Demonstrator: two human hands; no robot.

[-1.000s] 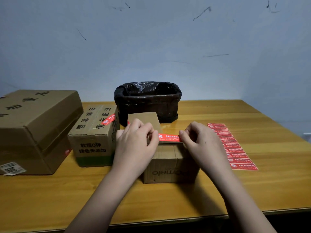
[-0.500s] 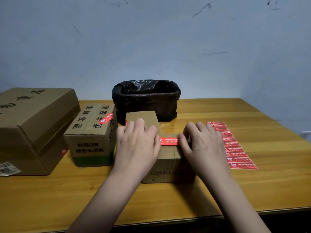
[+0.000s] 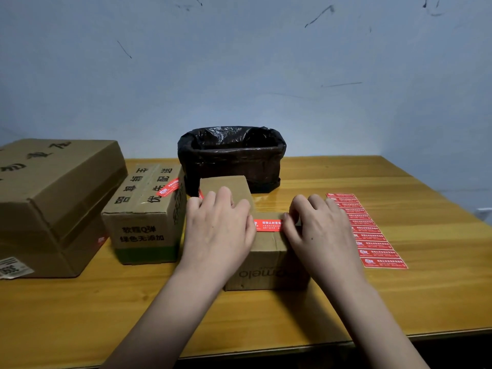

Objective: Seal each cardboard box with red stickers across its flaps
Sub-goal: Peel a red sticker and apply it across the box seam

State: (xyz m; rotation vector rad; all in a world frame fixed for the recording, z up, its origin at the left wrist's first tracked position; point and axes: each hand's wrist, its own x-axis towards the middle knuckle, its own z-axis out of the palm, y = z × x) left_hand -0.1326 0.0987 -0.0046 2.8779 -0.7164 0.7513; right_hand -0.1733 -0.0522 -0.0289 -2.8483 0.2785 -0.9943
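Note:
A small cardboard box point(image 3: 266, 265) stands at the middle of the wooden table. A red sticker point(image 3: 269, 225) lies across its top flaps. My left hand point(image 3: 219, 230) rests flat on the left half of the box top, fingers extended. On the right half, my right hand point(image 3: 318, 233) lies flat and its thumb presses the sticker's right end. Just behind stands another small box point(image 3: 226, 186) with a bit of red sticker at its left edge. To the left, a medium box point(image 3: 145, 214) carries a red sticker point(image 3: 168, 188) on top.
A large cardboard box point(image 3: 50, 201) fills the left end of the table. A black-bag-lined bin point(image 3: 231, 155) stands at the back by the wall. A sheet of red stickers point(image 3: 367, 230) lies to the right of my right hand.
Both hands went from pinching the sticker's ends above the box to lying flat on its top. The sticker now lies down on the flaps.

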